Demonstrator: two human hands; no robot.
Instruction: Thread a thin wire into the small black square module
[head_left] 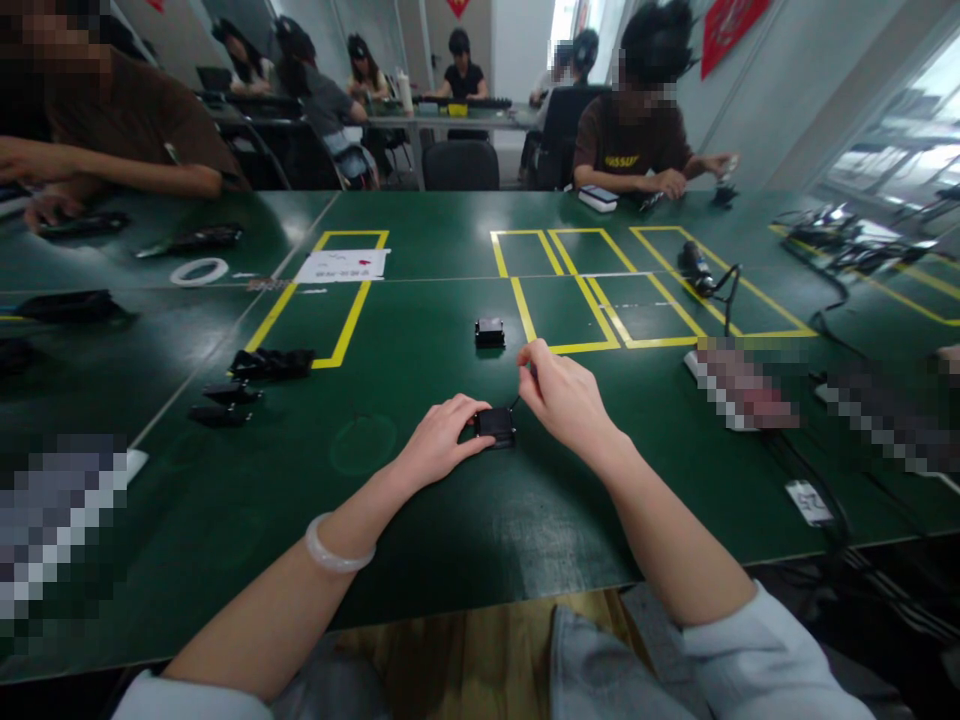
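Note:
A small black box-shaped part (496, 427) lies on the green table, gripped at its left side by my left hand (446, 436), thumb in front and fingers behind. My right hand (559, 395) is raised just to the right of it, its fingers pinched on a thin dark piece that reaches down to the part's right corner; what this piece is, I cannot make out. A second black part (490, 333) of similar shape stands farther back, beyond both hands.
Yellow tape frames (345, 342) mark the green table (420, 300). Several black parts (271, 364) lie at the left, near a white tape roll (199, 271). Cables and a black device (697, 268) are at the right. Other people sit across the table and behind.

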